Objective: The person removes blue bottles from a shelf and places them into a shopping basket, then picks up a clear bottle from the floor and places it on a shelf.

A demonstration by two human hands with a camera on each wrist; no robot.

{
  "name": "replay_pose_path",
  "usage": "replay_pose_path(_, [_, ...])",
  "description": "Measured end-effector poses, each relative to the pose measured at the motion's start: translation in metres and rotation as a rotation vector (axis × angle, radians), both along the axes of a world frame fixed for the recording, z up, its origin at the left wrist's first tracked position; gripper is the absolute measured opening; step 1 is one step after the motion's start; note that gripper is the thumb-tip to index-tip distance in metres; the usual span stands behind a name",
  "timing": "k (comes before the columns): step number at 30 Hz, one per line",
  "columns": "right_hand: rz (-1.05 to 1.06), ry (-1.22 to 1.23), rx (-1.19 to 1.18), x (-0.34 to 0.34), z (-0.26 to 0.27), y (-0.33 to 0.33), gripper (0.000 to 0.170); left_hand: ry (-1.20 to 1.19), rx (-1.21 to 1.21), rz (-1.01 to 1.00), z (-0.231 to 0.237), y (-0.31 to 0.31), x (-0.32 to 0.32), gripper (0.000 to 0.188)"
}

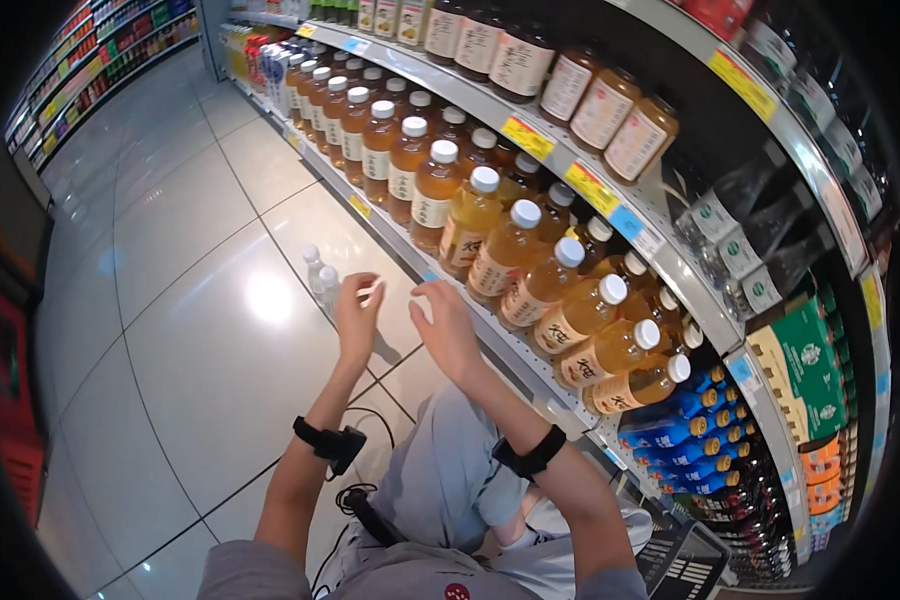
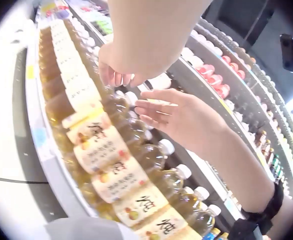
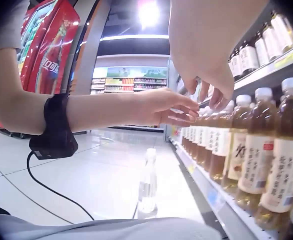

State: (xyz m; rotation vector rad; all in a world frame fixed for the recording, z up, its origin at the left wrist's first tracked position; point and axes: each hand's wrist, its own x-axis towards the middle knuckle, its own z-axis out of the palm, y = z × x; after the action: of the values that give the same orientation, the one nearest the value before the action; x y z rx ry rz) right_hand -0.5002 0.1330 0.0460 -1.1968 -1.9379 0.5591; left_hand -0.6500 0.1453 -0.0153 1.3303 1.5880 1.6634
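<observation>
My left hand is raised over the floor with its fingers bent loosely toward the right hand and nothing in them. Facing it across a small gap, my right hand also holds nothing, its fingers relaxed. Two clear bottles with white caps stand on the floor just beyond the left hand; one clear bottle shows below the hands in the right wrist view. Right of the hands, white-capped bottles of amber drink line the low shelf. In the left wrist view the right hand overlaps these rows.
The shelf edge runs diagonally past my right arm. Above it, a second shelf carries dark labelled bottles. Blue-labelled bottles sit low at the right, near a black basket. A cable hangs from the left wrist strap.
</observation>
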Motion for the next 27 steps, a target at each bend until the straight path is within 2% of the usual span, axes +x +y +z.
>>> replay_pose_path(2, [0.044, 0.005, -0.073, -0.018, -0.009, -0.002, 0.017, 0.069, -0.076, 0.169, -0.045, 0.004, -0.041, 0.029])
replay_pose_path(4, [0.063, -0.007, -0.096, -0.027, -0.015, -0.001, 0.016, 0.274, -0.130, 0.286, -0.078, 0.012, -0.074, 0.038])
replay_pose_path(7, [0.079, -0.023, -0.128, -0.027, -0.023, 0.002, 0.016, 0.255, -0.170, 0.274, -0.100, 0.026, -0.093, 0.045])
replay_pose_path(10, [0.071, -0.038, -0.125, -0.017, -0.033, 0.002, 0.016, 0.209, -0.189, 0.178, -0.120, 0.040, -0.095, 0.044])
replay_pose_path(11, [0.055, -0.049, -0.131, -0.012, -0.033, 0.001, 0.015, 0.185, -0.166, 0.134, -0.113, 0.038, -0.091, 0.046])
replay_pose_path(14, [0.030, -0.061, -0.135, 0.003, -0.043, 0.002, 0.016, 0.123, -0.162, 0.199, -0.133, 0.052, -0.091, 0.038])
replay_pose_path(16, [0.026, -0.043, -0.158, 0.013, -0.039, 0.003, 0.017, 0.156, -0.154, 0.227, -0.123, 0.051, -0.085, 0.030])
replay_pose_path(19, [-0.004, -0.016, -0.155, 0.021, -0.025, -0.001, 0.018, 0.182, -0.136, 0.179, -0.098, 0.038, -0.066, 0.029])
replay_pose_path(21, [-0.023, -0.011, -0.173, 0.025, -0.014, -0.005, 0.019, 0.175, -0.245, 0.179, -0.046, 0.024, -0.046, 0.029])
replay_pose_path(24, [-0.018, -0.024, -0.226, 0.032, -0.005, -0.009, 0.028, 0.278, -0.101, 0.128, 0.012, 0.019, -0.027, 0.029])
replay_pose_path(27, [-0.077, 0.034, -0.178, 0.038, -0.001, -0.014, 0.049, 0.231, 0.026, 0.017, 0.079, 0.012, -0.002, 0.031])
